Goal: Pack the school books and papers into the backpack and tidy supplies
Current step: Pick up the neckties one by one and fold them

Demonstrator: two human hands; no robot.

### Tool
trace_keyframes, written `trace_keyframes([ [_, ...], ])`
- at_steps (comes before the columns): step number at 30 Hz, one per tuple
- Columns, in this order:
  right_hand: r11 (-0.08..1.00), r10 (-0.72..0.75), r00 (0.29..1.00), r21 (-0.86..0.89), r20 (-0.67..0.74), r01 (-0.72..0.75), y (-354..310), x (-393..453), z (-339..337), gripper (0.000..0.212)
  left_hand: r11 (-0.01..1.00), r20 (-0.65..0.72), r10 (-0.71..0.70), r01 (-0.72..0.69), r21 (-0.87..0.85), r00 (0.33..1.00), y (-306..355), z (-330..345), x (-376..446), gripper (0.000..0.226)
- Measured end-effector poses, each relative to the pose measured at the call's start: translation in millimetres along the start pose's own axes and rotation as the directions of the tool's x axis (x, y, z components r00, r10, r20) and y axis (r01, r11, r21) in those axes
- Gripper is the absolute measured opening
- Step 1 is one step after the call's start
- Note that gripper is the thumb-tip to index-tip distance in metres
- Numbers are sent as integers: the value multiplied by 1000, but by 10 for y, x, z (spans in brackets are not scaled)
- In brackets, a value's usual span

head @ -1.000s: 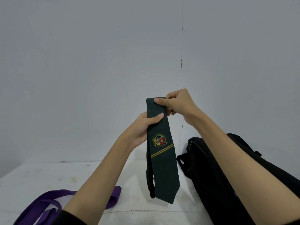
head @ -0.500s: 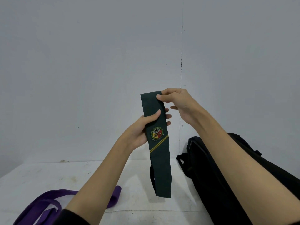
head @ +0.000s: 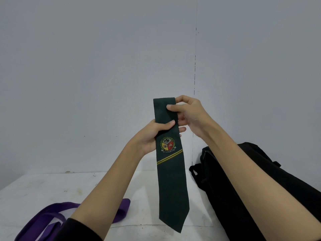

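Above the tabletop, left hand and right hand pinch the green tie; fold evenly, then tuck into the backpack.

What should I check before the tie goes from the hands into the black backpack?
1. Left hand grip on the green tie: ok, thumb across the front above the crest.
2. Right hand grip at the tie's folded top: ok, pinching it.
3. Tie folded compactly: not ok, its pointed end hangs long above the table.
4. Backpack opening accessible: cannot tell, no open compartment shows.
5. Path to the backpack: ok, it lies just right of the tie.
6. Purple strap tidied: not ok, loose on the table.
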State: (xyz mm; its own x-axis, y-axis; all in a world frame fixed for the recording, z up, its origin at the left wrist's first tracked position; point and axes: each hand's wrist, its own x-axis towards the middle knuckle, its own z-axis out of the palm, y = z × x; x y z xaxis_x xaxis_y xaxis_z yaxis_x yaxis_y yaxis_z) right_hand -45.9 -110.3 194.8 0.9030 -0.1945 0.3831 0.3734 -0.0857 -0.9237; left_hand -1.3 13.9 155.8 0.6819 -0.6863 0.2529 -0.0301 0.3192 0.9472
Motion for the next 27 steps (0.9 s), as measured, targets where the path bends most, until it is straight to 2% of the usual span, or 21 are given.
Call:
trace_keyframes([
  [5,998,-55,987,-12,-154,54,25,29,66,22,999,8,-29,29,25,1000,-90,-25,-11,17],
  [8,997,-74,968,1,-240,76,5,63,78,36,991,31,-85,81,104,996,-225,-59,-47,19],
  [13,988,-90,962,98,-258,119,-82,73,71,38,969,64,-193,180,167,979,-498,-137,-113,31],
  [21,981,-106,938,119,-331,152,-178,111,43,36,934,145,-356,345,96,923,-908,-312,-229,42],
  [27,975,-113,919,138,-377,176,-173,109,71,32,907,191,-400,418,-59,896,-1093,-347,-300,38],
])
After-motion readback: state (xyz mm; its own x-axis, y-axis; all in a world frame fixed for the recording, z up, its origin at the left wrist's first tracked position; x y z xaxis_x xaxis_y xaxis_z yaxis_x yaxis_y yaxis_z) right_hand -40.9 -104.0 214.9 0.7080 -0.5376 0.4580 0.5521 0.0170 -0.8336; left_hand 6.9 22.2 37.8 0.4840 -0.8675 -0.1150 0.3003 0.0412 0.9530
